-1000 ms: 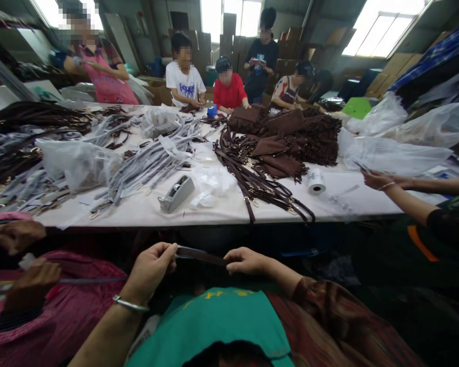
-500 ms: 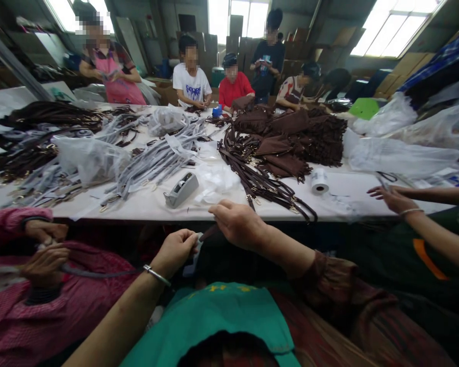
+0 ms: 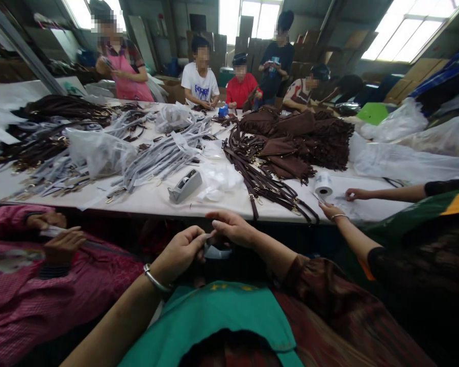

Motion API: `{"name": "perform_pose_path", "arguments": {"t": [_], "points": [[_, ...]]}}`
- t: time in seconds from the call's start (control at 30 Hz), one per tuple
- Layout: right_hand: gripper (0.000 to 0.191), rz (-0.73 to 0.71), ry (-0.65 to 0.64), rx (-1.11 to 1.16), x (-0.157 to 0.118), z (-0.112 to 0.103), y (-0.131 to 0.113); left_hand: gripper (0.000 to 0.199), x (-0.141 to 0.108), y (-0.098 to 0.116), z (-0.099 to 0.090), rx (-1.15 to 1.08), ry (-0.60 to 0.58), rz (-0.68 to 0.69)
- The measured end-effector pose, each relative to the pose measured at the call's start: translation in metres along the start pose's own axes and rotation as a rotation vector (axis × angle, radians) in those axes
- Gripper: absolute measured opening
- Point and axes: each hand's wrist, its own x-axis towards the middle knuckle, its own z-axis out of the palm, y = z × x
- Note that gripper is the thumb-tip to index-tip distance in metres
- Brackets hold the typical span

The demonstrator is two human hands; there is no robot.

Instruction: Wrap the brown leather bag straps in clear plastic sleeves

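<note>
Just in front of the table edge, my left hand (image 3: 183,252) pinches a small pale strip (image 3: 215,252) that hangs below its fingers. My right hand (image 3: 233,228) meets it from the right, its fingertips against the same small piece and its index finger stretched out above. What lies between the fingertips is too small to make out fully. Beyond my hands, a grey tape dispenser (image 3: 185,186) stands on the white table (image 3: 156,201). Crumpled clear plastic (image 3: 220,181) lies beside it, and dark brown straps with metal clasps (image 3: 270,188) spread to the right.
Brown fringed bags (image 3: 302,135) are heaped behind the straps. Grey wrapped straps (image 3: 158,158) and a clear bag (image 3: 99,153) lie left. A white roll (image 3: 323,184) stands near a co-worker's hands on the right. Another co-worker's hands (image 3: 61,237) are close on the left. Several people stand across the table.
My right hand has come down and inward to my left hand; the dark strip between them no longer shows. The right co-worker's hands moved toward the roll. The view has shifted slightly.
</note>
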Motion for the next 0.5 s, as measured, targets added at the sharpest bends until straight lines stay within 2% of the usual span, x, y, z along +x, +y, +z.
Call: {"name": "perform_pose_path", "arguments": {"t": [0.07, 0.1, 0.17, 0.23, 0.27, 0.33, 0.43, 0.5], "points": [[0.044, 0.066, -0.096, 0.102, -0.016, -0.011, 0.031, 0.031, -0.002, -0.006, -0.02, -0.055, 0.109, 0.02], [0.043, 0.084, -0.097, 0.129, -0.024, -0.017, 0.048, 0.031, -0.003, -0.009, -0.032, -0.093, 0.176, 0.021], [0.042, 0.125, 0.022, 0.148, -0.042, -0.028, 0.079, 0.034, -0.006, -0.018, -0.055, -0.141, 0.29, 0.009], [0.041, 0.139, 0.203, 0.134, -0.056, -0.037, 0.094, 0.035, -0.008, -0.028, -0.068, -0.095, 0.349, -0.036], [0.039, 0.122, 0.268, 0.104, -0.06, -0.041, 0.093, 0.035, -0.008, -0.034, -0.07, -0.038, 0.357, -0.066], [0.034, 0.024, 0.326, -0.034, -0.064, -0.044, 0.071, 0.034, -0.005, -0.044, -0.064, 0.094, 0.346, -0.108], [0.023, -0.195, 0.31, -0.398, -0.058, -0.036, 0.013, 0.031, 0.005, -0.046, -0.037, 0.205, 0.284, -0.08], [0.019, -0.315, 0.276, -0.627, -0.047, -0.024, -0.022, 0.029, 0.011, -0.036, -0.015, 0.195, 0.227, -0.044]]}}
